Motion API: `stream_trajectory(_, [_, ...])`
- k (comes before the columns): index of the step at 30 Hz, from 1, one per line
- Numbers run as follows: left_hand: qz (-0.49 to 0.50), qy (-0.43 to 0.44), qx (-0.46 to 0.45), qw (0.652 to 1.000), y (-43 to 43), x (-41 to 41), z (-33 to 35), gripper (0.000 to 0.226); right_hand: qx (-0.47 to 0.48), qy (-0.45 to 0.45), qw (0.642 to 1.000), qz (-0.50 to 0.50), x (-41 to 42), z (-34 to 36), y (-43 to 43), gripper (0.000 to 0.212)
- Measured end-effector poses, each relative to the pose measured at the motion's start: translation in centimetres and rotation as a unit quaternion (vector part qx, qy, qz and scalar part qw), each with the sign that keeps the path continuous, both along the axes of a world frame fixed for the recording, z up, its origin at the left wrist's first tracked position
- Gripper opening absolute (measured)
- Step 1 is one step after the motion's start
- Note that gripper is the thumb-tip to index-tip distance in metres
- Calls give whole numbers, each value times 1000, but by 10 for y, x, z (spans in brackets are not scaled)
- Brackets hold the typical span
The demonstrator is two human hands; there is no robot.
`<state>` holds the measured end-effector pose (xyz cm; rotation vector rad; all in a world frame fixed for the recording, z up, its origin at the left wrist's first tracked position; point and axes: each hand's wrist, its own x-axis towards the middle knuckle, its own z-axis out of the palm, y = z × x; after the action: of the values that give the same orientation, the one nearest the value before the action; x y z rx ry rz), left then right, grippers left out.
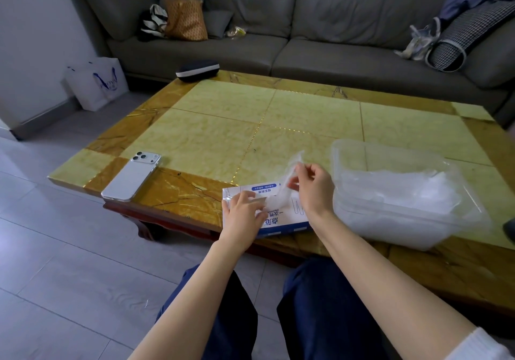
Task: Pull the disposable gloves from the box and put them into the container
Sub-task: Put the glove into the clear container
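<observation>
A white and blue glove box (289,221) lies flat at the near edge of the table. My left hand (242,212) presses down on the box's left part with spread fingers. My right hand (313,185) pinches a thin clear glove (287,177) that rises out of the box's opening; the glove's top flutters above my fingers. To the right stands a clear plastic container (348,150) with a heap of clear gloves (401,192) inside.
A white phone (131,177) lies face down near the table's (306,109) left front corner. A dark glasses case (197,70) sits at the far left edge. Behind is a grey sofa (278,25) with bags; a white shopping bag (96,82) stands on the floor.
</observation>
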<state>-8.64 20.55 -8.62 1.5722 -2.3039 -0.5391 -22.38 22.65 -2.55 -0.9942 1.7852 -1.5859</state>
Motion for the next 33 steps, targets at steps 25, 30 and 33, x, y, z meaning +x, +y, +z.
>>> stream_trajectory(25, [-116, 256, 58, 958, 9, -28, 135, 20, -74, 271, 947, 157, -27, 88, 31, 10])
stream_trajectory(30, [-108, 361, 138, 916, 11, -28, 144, 10, 54, 36, 966, 250, -50, 81, 33, 71])
stream_trajectory(33, [-112, 389, 171, 898, 11, -25, 145, 11, 94, -29, 932, 349, -53, 72, 39, 51])
